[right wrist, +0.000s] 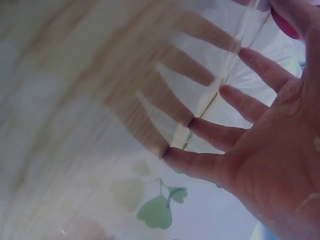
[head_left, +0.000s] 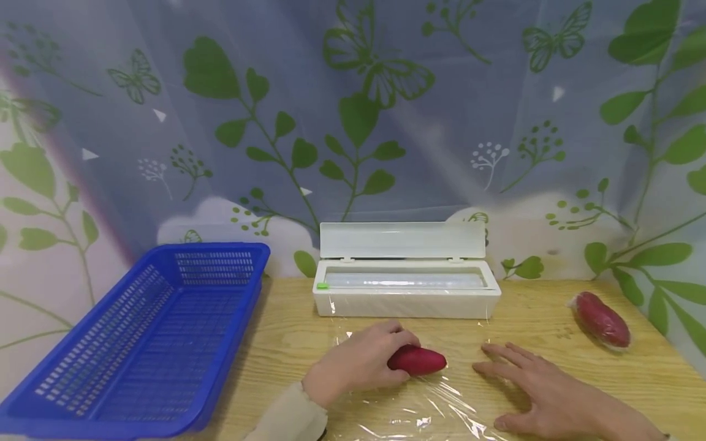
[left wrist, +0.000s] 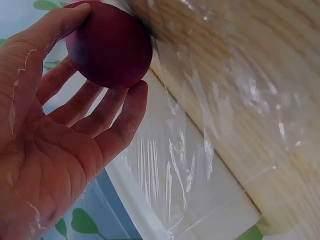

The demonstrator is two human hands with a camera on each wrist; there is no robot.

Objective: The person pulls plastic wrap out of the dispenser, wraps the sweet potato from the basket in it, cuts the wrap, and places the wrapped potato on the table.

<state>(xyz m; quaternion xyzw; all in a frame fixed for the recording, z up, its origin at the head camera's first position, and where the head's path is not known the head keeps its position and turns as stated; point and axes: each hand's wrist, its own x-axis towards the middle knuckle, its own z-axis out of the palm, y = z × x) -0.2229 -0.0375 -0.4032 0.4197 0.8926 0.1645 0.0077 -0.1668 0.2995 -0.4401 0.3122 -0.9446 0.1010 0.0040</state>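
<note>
In the head view my left hand [head_left: 366,358] grips a smooth purple-red sweet potato [head_left: 421,361] by its left end, thumb on the near side. The left wrist view shows its rounded end [left wrist: 110,47] between thumb and fingertips. Beneath it a sheet of clear cling film [head_left: 419,421] runs over the table from a white film dispenser [head_left: 405,304], whose lid stands up. My right hand [head_left: 551,392] is spread palm down at the right, its straight fingertips on the tabletop and holding nothing.
A blue plastic basket [head_left: 220,367] stands at the left. Toward the right edge lies another purple-red sweet potato [head_left: 601,321], wrapped in film. Behind the wooden table [head_left: 287,343] hangs a leaf-and-butterfly curtain [head_left: 441,141]. A green slider [head_left: 322,285] sits on the dispenser's left end.
</note>
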